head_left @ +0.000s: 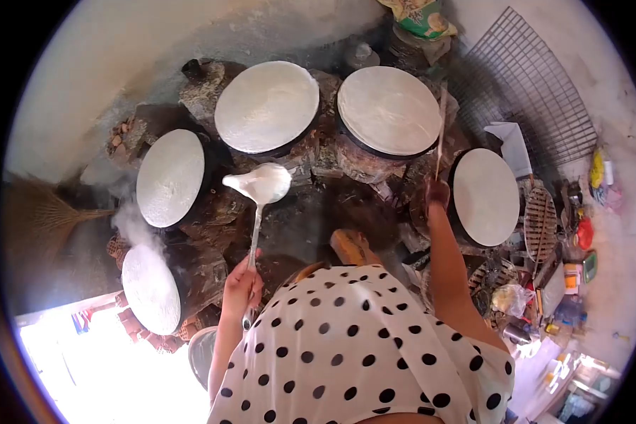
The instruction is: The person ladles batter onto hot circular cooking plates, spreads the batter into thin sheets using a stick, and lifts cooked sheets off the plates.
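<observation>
My left hand [242, 286] is closed round the handle of a metal ladle [256, 230], whose bowl is coated with white batter. The bowl is over the dark gap in front of the upper left pan [267, 107]. My right hand [437, 195] grips a long thin stick [442, 127] that points up past the right edge of the upper right pan [390, 111]. Just beside that hand is the right pan [485, 197]. Farther left are the left pan [170, 178] and the lower left pan [150, 290]. A smooth white layer covers each pan's round top.
Rough clay stoves carry the pans in an arc around me. Steam [136, 227] rises at the left near a straw broom [49, 215]. A wire mesh [526, 85] leans on the right wall, above a woven rack [540, 225] and clutter. A bucket [202, 353] stands lower left.
</observation>
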`<state>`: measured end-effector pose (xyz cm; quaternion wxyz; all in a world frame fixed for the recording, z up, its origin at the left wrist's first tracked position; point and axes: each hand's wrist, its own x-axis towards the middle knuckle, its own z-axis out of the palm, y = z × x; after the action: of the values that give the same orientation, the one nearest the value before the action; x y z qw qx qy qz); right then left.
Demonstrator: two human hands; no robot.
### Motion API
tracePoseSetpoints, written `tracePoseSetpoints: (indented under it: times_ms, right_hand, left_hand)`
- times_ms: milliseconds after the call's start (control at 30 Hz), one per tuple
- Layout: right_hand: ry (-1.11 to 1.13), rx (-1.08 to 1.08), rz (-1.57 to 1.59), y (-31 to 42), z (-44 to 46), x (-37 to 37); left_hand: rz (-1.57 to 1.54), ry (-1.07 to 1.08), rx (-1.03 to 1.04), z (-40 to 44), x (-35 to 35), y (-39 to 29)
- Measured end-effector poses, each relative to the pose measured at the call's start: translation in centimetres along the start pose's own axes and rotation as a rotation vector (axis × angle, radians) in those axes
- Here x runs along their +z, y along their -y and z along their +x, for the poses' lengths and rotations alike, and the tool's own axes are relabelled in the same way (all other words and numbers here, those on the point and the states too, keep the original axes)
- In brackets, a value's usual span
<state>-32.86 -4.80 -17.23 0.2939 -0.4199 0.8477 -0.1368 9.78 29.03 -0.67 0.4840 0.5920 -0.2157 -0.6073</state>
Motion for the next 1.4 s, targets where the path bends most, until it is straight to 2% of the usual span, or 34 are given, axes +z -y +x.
tracePoseSetpoints:
  times_ms: [33,100,200,267,367,467,567,633,700,767,867,933,967,1000,1033,1067,1100,1133,1167,1200,1233,1267,1300,1333,1400]
  right_hand:
    - [-0.016,0.057,-0.001,1.0,1.5,0.2]
    - [-0.076,0.051,-0.029,1.1,4.4,0.6]
    - [-0.159,-0.007,-0.131,1.0,8.9,1.3]
    - [-0.186,-0.043,-0.197,1.5,11.9,2.0]
    - [-0.198,-0.071,-0.292,3.0,16.0,3.0]
    - [-0.191,-0.067,-0.346,4.1,18.6,3.4]
    - [-0.178,-0.072,-0.306,4.7,19.6,2.4]
    - [-0.152,-0.087,-0.144,4.6,19.2,1.3]
    - [-0.045,-0.078,0.166,4.2,18.0,0.7]
    - [0.18,-0.009,0.564,3.1,14.3,2.8]
    - [0.695,0.167,1.059,2.1,7.0,10.1]
    - [1.045,0.272,1.246,4.4,4.0,15.4]
    - [1.149,0.278,1.249,6.8,2.6,17.2]
    - [1.124,0.222,1.135,11.6,0.1,16.8]
    - [1.098,0.169,1.02,16.6,-2.6,16.2]
    - [0.915,0.002,0.823,19.7,-2.0,17.7]
    - [0.726,-0.155,0.625,22.3,-1.5,18.9]
    - [0.771,-0.109,0.602,26.6,-3.8,16.2]
    - [0.784,-0.207,0.469,28.3,-4.0,15.9]
    - [0.799,-0.311,0.335,29.4,-3.9,16.2]
    - [0.846,-0.385,0.387,28.6,-4.7,17.2]
    - [0.839,-0.476,0.108,27.7,-5.4,17.9]
    - [0.764,-0.623,0.054,26.5,-6.5,19.4]
    - [0.684,-0.772,0.006,25.4,-7.7,21.5]
    - [0.919,-0.48,0.309,22.0,-8.4,26.5]
  left_hand:
    - [-0.005,0.008,-0.009,1.2,-0.2,-0.1]
    - [-0.371,-0.103,-0.164,3.8,-0.7,-0.4]
    - [-0.359,-0.133,-0.214,4.9,-1.2,-1.3]
    - [-0.43,-0.142,-0.198,4.4,-1.4,-2.3]
    - [-0.683,-0.005,-0.231,4.3,-1.9,-3.1]
    - [-0.737,-0.039,-0.272,5.9,-2.3,-3.2]
    - [-0.757,-0.052,-0.287,7.6,-2.4,-3.5]
    - [-0.798,-0.097,-0.293,8.2,-2.1,-4.0]
    - [-0.842,-0.096,-0.268,8.7,-2.3,-3.6]
    - [-0.9,-0.104,-0.211,8.8,-2.3,-3.4]
    - [-1.01,-0.145,-0.195,9.2,-2.7,-3.2]
    - [-1.136,-0.177,-0.172,9.0,-2.3,-4.1]
    - [-1.182,-0.222,-0.127,8.9,-2.4,-4.5]
    - [-1.224,-0.263,-0.084,8.8,-2.6,-4.8]
    - [-1.321,-0.185,0.028,8.2,-2.7,-4.7]
    - [-1.323,-0.184,0.035,7.3,-2.7,-5.0]
    - [-1.085,-0.28,0.118,6.0,-2.2,-5.7]
    - [-0.845,-0.377,0.192,5.0,-2.0,-6.0]
    - [-0.61,-0.462,0.22,4.6,-2.1,-5.6]
    - [-0.617,-0.485,0.224,4.5,-2.0,-5.7]
    - [-0.575,-0.538,0.185,4.5,-1.9,-5.9]
    - [-0.533,-0.587,0.146,4.6,-1.8,-6.1]
    - [-0.677,-0.589,0.127,5.2,-1.7,-6.1]
    - [-0.686,-0.608,0.137,5.5,-1.9,-5.8]
    - [-0.92,-0.556,0.116,5.7,-2.0,-4.7]
